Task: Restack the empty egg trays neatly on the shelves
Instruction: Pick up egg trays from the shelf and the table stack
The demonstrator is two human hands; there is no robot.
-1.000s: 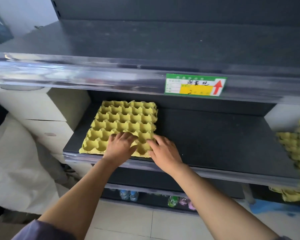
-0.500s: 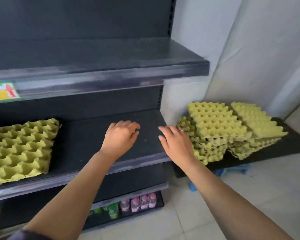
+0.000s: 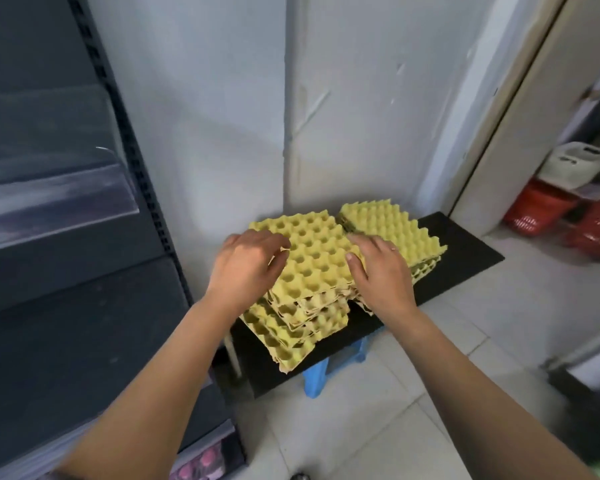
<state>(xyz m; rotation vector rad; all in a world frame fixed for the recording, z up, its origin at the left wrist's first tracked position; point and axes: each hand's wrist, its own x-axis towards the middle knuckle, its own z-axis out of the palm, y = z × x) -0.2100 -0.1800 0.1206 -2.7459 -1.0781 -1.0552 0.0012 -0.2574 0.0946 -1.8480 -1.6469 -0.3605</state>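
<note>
Two untidy piles of egg trays [image 3: 392, 226] lie unshelved on a black board [image 3: 465, 252] right of the shelves [image 3: 66, 341]; left hand [image 3: 248, 265] fingers curl round the top tray [image 3: 312, 261] edge nearest the shelves, right hand [image 3: 378, 271] drapes the far edge, grip indeterminate.

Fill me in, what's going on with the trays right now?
A person has both hands on the top tray of an untidy pile of yellow egg trays, sitting on a black board beside the shelving. The left hand curls its fingers round the tray's left edge; the right hand rests on its right edge. A second pile, bumps up, sits just behind on the same board. Nothing looks lifted yet.
</note>
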